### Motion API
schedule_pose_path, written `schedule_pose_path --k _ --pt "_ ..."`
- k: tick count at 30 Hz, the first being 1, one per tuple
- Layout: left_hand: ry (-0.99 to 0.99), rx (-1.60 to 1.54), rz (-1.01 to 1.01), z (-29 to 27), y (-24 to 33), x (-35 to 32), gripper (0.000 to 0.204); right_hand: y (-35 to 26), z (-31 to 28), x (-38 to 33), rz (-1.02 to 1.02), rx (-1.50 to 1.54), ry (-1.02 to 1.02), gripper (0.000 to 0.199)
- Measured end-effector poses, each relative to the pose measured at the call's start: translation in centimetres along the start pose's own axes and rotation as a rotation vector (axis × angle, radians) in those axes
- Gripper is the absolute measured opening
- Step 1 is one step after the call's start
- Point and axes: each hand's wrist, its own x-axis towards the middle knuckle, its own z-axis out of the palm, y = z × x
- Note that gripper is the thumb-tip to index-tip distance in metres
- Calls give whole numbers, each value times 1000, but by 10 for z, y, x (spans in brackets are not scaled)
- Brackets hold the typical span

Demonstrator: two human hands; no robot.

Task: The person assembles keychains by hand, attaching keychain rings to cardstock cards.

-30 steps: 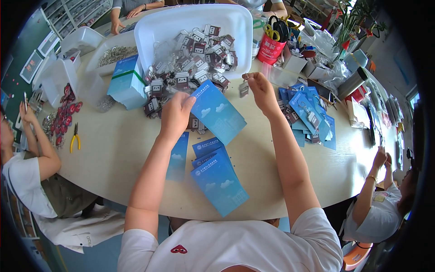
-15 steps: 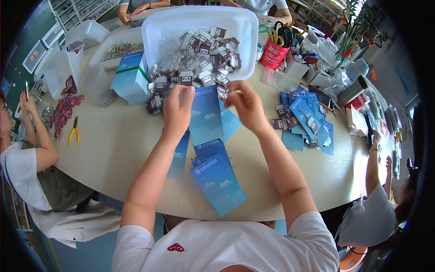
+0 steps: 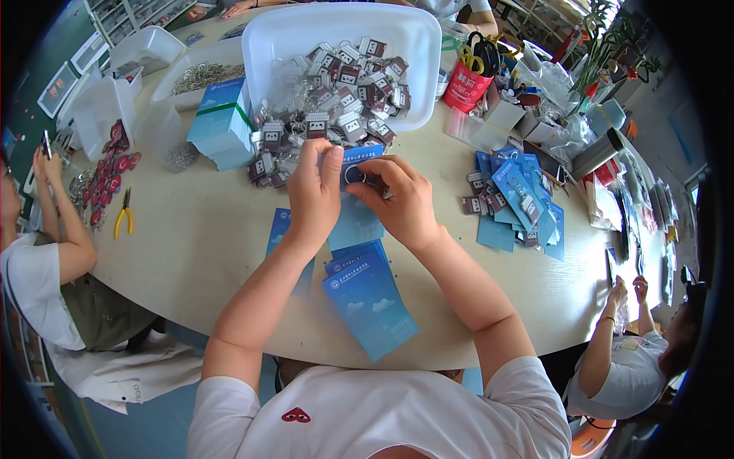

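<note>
My left hand [image 3: 313, 191] grips the top edge of a blue card [image 3: 355, 218], held upright over the table. My right hand [image 3: 397, 197] pinches a small key ring with a charm [image 3: 358, 176] against the card's top. Under my wrists lies a stack of blue cards [image 3: 371, 298] near the table's front edge. Behind my hands a large white tub [image 3: 340, 38] holds several packaged brown-and-white keychains [image 3: 348, 84], some spilled onto the table.
A pile of finished blue cards with keychains [image 3: 516, 203] lies to the right. A blue box [image 3: 222, 122], a red cup with scissors [image 3: 466, 80] and yellow pliers [image 3: 122, 214] are on the table. A seated person [image 3: 53, 252] is on the left, another person [image 3: 627, 359] on the right.
My right hand came back from the keychains at the right and joined the left at the card's top. The card went from tilted flat to upright between both hands.
</note>
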Motion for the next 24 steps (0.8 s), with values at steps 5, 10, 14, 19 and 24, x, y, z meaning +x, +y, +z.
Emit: schedule_pose_path --k 5,10,14,19,24 --pt "21 9 29 0 2 0 24 -4 0 1 89 -39 -35 27" --pt "11 51 9 -1 2 2 24 -2 5 -4 118 -84 -17 23" --pt "47 66 4 -5 -1 5 23 5 13 -7 -156 -259 9 20" --pt "95 14 -18 -8 -1 8 23 2 12 -5 -212 -294 13 22" --pt "33 -11 51 -3 1 -2 26 22 17 -3 162 305 151 28"
